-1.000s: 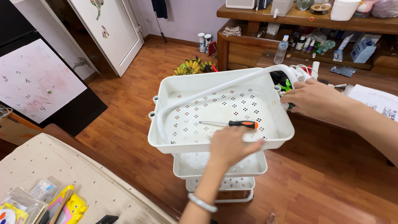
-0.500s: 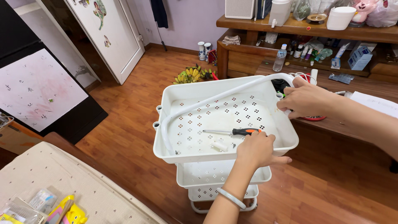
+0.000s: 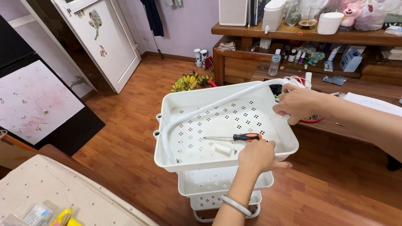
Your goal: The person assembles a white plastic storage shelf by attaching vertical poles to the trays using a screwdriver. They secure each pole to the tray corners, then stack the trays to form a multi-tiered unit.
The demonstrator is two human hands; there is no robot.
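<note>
A white three-tier cart stands on the wood floor, and its perforated top tray (image 3: 197, 161) is closest to me. A curved white handle tube (image 3: 209, 108) lies slanted across that tray. My right hand (image 3: 299, 102) grips the tube's end at the tray's far right corner. My left hand (image 3: 260, 157), with a pale bangle on the wrist, clasps the tray's front rim near its right end. Inside the tray lie a screwdriver (image 3: 247, 137) with a black and orange handle and a small white cylinder (image 3: 223, 148), both just beyond my left hand.
Two lower trays (image 3: 209, 182) sit under the top one. A bunch of bananas (image 3: 186, 82) lies on the floor behind the cart. A cluttered wooden shelf unit (image 3: 234, 54) stands at the back right, with a paper sheet (image 3: 372, 102) nearby. A beige mattress (image 3: 63, 188) fills the lower left.
My left hand slid right along the front rim and now grips it near the right end. The small white cylinder has come into sight in the tray. My right hand stays on the tube end.
</note>
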